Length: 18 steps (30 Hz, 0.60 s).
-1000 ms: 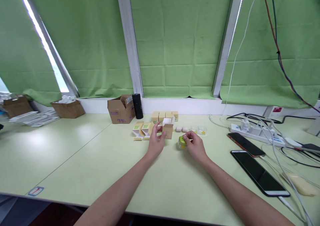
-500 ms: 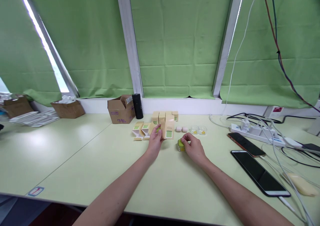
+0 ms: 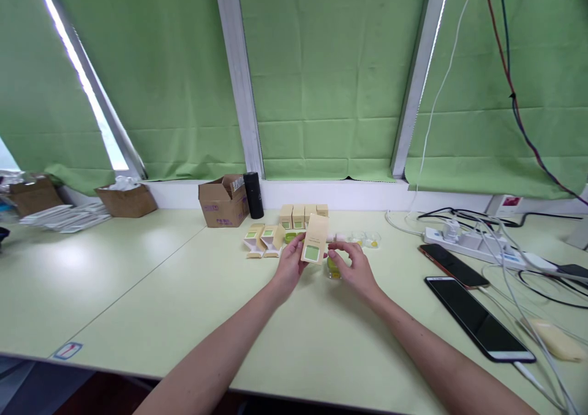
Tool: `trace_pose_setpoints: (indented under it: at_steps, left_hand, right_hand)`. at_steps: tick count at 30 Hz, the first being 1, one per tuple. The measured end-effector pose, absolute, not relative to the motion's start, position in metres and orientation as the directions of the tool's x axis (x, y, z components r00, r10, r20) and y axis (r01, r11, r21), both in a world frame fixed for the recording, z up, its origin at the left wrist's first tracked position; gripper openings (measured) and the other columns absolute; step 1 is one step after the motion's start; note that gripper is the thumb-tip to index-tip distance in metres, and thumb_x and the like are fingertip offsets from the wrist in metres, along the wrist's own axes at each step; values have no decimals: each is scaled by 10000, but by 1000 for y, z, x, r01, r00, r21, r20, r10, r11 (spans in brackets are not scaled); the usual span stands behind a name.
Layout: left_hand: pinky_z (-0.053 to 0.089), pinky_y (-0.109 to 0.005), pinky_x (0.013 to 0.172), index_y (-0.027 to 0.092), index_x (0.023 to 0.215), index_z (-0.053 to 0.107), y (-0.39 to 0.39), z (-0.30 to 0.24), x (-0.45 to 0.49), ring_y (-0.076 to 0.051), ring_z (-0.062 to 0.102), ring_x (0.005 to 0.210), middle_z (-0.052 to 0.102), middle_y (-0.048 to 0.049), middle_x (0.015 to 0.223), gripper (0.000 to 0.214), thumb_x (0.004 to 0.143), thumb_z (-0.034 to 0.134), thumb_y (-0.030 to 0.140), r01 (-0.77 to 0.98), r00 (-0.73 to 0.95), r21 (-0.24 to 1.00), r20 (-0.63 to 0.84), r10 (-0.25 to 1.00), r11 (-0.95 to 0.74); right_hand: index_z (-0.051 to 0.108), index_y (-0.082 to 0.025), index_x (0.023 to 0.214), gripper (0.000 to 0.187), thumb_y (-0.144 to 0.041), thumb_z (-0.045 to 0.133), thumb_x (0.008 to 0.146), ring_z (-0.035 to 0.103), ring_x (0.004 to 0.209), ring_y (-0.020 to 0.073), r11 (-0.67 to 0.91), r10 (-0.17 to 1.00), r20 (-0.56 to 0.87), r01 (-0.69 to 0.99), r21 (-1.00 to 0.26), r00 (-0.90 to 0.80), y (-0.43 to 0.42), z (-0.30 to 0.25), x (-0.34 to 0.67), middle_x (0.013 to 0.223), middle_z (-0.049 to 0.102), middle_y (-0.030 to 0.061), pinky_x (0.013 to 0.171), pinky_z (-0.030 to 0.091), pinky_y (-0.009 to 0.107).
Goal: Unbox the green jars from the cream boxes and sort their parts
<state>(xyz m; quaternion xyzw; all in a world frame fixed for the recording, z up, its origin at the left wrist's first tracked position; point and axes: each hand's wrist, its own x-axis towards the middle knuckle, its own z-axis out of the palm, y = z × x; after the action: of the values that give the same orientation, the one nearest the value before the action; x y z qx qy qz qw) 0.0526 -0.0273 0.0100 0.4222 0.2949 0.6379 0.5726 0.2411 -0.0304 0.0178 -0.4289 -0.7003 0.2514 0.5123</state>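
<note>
My left hand (image 3: 289, 264) is closed on a tan cardboard carton (image 3: 315, 238) with a green-framed window, which it holds tilted above the table. At the carton's right edge is my right hand (image 3: 353, 265), thumb and fingers apart; whether they touch the card is hard to tell. Below these fingertips stands a small clear tub with a green lid (image 3: 334, 269), partly hidden by the hand. To the left, two open cartons (image 3: 263, 241) lie side by side. A green-lidded item (image 3: 290, 237) shows behind my left hand.
Several closed cartons (image 3: 298, 214) stand in a row behind. Small white rolls (image 3: 340, 237) and clear cups (image 3: 365, 239) sit to their right. Further back are a cardboard box (image 3: 223, 201) and a black bottle (image 3: 253, 195). Phones (image 3: 478, 317), cables and a power strip (image 3: 487, 247) occupy the right.
My right hand has let go of the green-lidded tub and risen slightly towards the carton. The carton in my left hand has shifted right and tilted, its printed face now towards me.
</note>
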Motion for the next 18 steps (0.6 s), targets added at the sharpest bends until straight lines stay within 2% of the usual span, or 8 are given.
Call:
trace_pose_setpoints:
  at_steps: [4,10,14,18]
  left_hand:
    - [579,-301,809,212,1249,684,-30,10,55,-217,718,988,752,-92,1167,543,831,781,544,-424,32,889,203,979,-170]
    - [566,-356,859,225,1323,612,-36,16,58,-244,715,1016,736,-114,1190,600,857,734,582,-289,22,929,250,968,-233]
    - [516,-404,987,223,1350,591,-43,23,58,-278,670,1169,689,-141,1317,531,902,708,482,-258,58,902,372,926,-346]
    - [433,-436,1094,258,1458,541,-51,25,59,-302,581,1308,626,-114,1435,564,911,664,326,-169,164,873,483,860,-458]
  right_hand:
    - [760,-253,1037,445,-631,603,861,602,1133,305,481,874,473,312,-819,-106,-29,17,238,1138,750,73,954,467,437]
    - [743,-210,937,472,-655,624,834,656,976,277,448,894,438,205,-870,-96,-28,20,238,1010,755,81,838,489,375]
    - [722,-201,976,553,-720,653,796,675,910,274,364,929,362,18,-931,-81,-30,25,239,1006,756,103,722,501,339]
    - [716,-206,938,582,-762,673,769,689,947,285,326,941,333,-109,-939,-53,-32,29,239,999,767,106,754,534,343]
